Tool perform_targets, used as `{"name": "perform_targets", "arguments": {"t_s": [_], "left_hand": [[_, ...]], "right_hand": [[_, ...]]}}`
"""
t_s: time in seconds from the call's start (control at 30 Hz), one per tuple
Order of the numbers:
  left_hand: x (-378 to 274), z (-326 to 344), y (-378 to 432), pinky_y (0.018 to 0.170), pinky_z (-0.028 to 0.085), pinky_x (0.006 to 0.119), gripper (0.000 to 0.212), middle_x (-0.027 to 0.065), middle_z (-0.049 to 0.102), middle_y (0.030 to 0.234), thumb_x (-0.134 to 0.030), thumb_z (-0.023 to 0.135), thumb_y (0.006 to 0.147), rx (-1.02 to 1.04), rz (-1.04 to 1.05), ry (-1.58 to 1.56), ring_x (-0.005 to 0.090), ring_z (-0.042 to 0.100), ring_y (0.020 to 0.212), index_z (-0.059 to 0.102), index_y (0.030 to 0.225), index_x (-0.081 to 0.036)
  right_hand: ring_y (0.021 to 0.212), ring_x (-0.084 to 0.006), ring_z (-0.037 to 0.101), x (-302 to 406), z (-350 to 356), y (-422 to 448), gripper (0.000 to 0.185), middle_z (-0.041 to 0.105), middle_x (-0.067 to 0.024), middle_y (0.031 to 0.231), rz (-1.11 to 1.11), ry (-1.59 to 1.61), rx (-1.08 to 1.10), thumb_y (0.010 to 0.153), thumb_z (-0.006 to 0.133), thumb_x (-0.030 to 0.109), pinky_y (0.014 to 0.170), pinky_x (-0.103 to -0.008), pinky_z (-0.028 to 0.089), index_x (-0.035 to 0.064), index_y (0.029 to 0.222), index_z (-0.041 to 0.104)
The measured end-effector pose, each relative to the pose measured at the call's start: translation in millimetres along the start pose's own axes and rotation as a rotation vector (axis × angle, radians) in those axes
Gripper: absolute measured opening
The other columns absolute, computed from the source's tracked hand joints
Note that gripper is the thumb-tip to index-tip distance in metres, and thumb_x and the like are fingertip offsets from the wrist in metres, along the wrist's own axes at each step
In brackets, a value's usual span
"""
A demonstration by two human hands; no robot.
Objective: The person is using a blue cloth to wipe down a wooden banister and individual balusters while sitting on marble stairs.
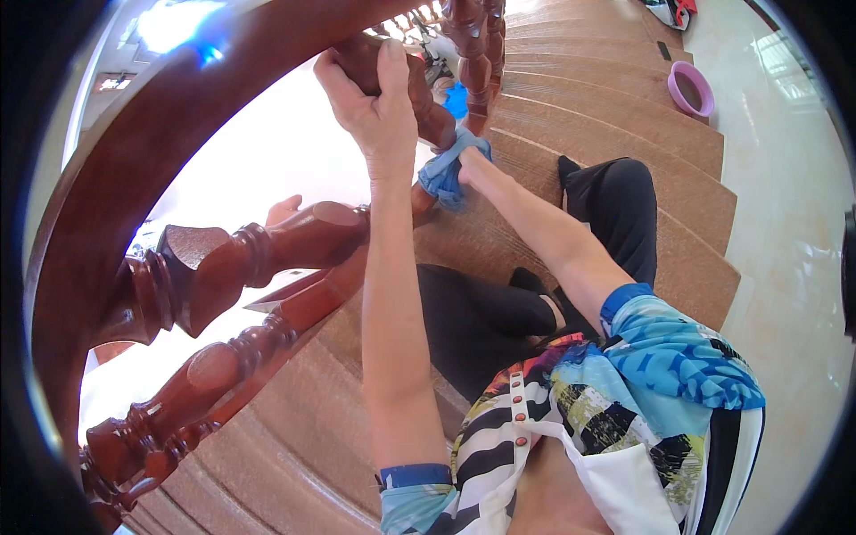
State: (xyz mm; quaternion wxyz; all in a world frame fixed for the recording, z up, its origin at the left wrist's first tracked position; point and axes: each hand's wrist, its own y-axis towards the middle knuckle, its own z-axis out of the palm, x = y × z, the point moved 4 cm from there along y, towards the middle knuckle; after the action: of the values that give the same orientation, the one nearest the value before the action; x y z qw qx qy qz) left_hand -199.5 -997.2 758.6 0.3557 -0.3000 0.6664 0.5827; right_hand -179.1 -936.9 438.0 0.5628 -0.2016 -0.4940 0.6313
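Observation:
My left hand [381,100] grips the upper part of a turned, reddish-brown wooden baluster [422,90], its thumb along the near side. Lower on that baluster, a damp-looking blue cloth [445,175] is wrapped around the wood near the stair tread. My right hand [470,166] holds this cloth, and its fingers are mostly hidden behind the fabric and the post. The curved wooden handrail [134,140] arches over the balusters at the left. Beneath my arms, my legs in black trousers [468,317] rest on the brown stairs [562,140].
More turned balusters [200,254] line the stair's open left side. Behind one, part of another hand [284,210] shows. A pink basin [710,93] holding brownish liquid stands on a step by the pale wall [776,200]. A small dark object [663,51] lies above it.

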Motion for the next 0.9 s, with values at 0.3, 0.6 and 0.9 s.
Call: {"name": "perform_targets", "arguments": {"t_s": [0.3,0.6,0.9], "left_hand": [[-17,-4,-6,0.084,0.042,0.035,0.044,0.0151,0.054,0.099,-0.025,0.063,0.084,0.078,-0.086,-0.059,0.0240,0.052,0.090,0.044,0.112,0.004],[-107,-48,-47,0.099,0.032,0.047,0.056,0.0307,0.034,0.132,-0.009,0.056,0.084,0.031,0.392,0.343,0.0435,0.037,0.119,0.029,0.131,0.008],[-132,-173,-5,0.084,0.037,0.028,0.045,0.0096,0.046,0.110,-0.039,0.042,0.096,-0.440,-0.041,-0.341,0.0168,0.047,0.099,0.044,0.115,0.002]], "right_hand": [[0.076,-0.0274,0.064,23,49,-134,0.036,0.066,-0.0126,0.092,0.191,0.219,0.649,0.092,0.042,0.037,0.072,-0.0422,0.053,0.0066,0.099,0.059],[0.093,-0.0133,0.057,50,80,-297,0.021,0.059,-0.0025,0.105,-0.425,-0.265,0.867,0.092,0.055,0.022,0.083,-0.0291,0.049,0.0098,0.108,0.056],[0.082,-0.0348,0.058,3,198,-429,0.019,0.063,-0.0164,0.084,-1.898,-1.053,0.656,0.071,0.062,0.013,0.075,-0.0335,0.048,0.0006,0.085,0.063]]}}
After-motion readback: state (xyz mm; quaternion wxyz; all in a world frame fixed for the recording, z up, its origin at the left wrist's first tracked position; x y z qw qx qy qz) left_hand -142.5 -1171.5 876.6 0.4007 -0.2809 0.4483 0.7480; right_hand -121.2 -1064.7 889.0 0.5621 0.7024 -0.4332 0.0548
